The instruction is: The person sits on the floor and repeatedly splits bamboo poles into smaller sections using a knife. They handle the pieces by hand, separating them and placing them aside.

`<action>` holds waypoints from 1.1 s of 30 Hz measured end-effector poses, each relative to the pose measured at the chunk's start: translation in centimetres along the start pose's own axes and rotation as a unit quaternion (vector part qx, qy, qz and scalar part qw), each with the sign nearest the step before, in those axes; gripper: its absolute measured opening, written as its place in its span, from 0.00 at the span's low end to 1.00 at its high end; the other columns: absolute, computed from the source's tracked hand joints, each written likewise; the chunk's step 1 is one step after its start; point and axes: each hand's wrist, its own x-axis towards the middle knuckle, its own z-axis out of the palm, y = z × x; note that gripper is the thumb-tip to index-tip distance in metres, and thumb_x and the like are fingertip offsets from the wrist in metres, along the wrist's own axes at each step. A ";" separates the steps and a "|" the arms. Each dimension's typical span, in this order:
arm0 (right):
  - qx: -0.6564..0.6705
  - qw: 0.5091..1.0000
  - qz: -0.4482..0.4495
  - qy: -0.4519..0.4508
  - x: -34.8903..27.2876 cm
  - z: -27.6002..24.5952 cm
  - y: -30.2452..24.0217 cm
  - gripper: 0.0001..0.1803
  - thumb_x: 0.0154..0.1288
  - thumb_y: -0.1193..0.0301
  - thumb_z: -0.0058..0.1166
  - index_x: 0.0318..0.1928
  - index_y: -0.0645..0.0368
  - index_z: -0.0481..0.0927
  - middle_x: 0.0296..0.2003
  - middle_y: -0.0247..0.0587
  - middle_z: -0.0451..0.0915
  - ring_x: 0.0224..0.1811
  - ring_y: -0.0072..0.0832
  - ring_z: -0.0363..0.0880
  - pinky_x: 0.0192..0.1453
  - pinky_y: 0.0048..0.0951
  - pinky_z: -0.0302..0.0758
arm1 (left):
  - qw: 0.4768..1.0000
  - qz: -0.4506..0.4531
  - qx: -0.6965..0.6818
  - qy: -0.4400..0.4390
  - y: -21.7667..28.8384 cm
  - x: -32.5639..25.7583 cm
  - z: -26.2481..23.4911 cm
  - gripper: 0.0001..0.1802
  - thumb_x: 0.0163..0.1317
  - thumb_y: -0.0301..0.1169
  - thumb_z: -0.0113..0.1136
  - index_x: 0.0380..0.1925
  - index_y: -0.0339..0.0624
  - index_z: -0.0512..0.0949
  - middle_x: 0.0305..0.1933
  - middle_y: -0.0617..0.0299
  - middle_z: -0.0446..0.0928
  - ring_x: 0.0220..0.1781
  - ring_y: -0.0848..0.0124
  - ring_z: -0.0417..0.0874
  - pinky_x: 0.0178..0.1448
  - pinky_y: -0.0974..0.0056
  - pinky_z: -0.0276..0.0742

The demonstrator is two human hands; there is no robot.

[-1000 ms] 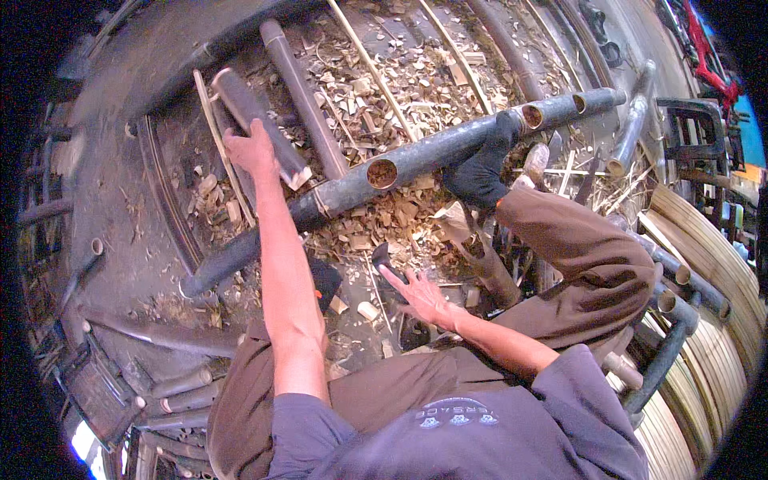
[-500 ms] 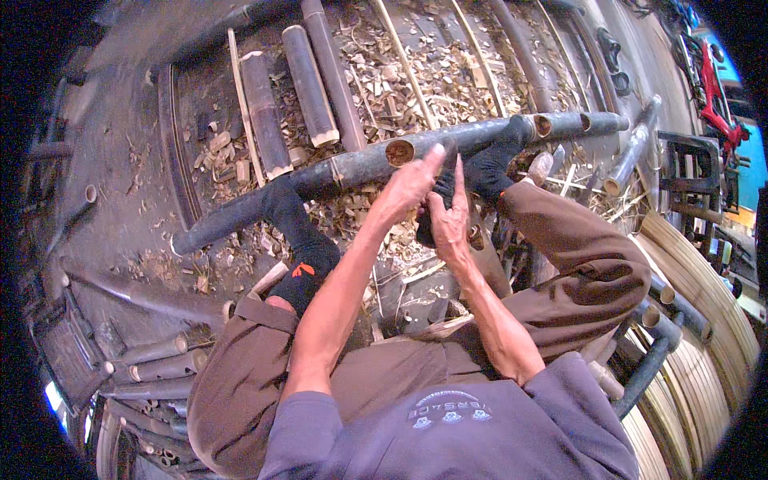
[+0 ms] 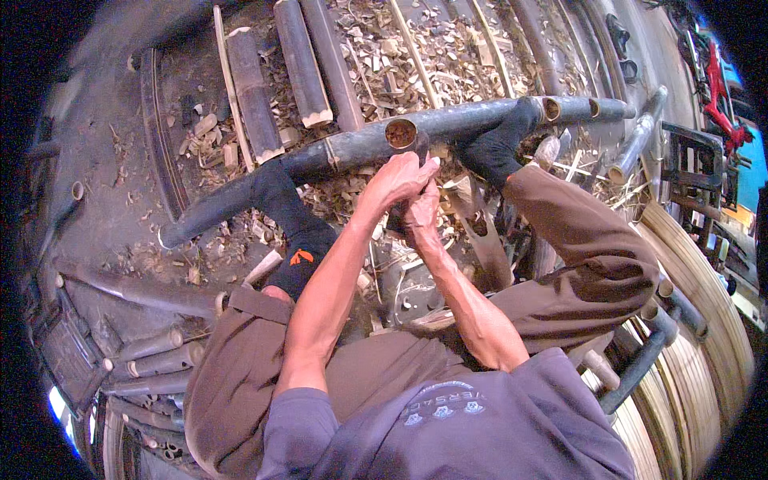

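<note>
A long dark bamboo pole (image 3: 360, 147) lies crosswise ahead of me, with a round hole (image 3: 401, 134) cut in its upper side near the middle. My right hand (image 3: 422, 210) is closed round the dark handle of what looks like a knife (image 3: 395, 221). Just above it, my left hand (image 3: 398, 178) is closed over the tool's front part, close to the near edge of the hole. Most of the blade is hidden by my fingers. Both my feet, in dark socks, rest on the pole, one on each side of the hands.
Wood chips (image 3: 392, 64) litter the floor beyond the pole. Cut bamboo lengths (image 3: 300, 60) lie there too. A split bamboo piece (image 3: 478, 216) is beside my right forearm. Bundled pale slats (image 3: 696, 288) stand at the right, near a black plastic stool (image 3: 694, 156).
Both hands have moved left and a little toward me, still together on the tool. The blade that showed between the fingers is now mostly covered. The view has shifted slightly.
</note>
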 end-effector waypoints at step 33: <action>-0.418 0.789 -0.107 -0.438 12.6 -7.5 -9.4 0.32 0.60 0.54 0.53 0.63 0.51 0.68 0.55 0.52 0.75 0.55 0.50 0.75 0.60 0.45 0.71 | 0.750 -0.126 -0.547 0.349 2.6 5.8 7.4 0.39 0.68 0.58 0.41 0.50 0.24 0.70 0.49 0.47 0.74 0.51 0.62 0.74 0.54 0.56 0.71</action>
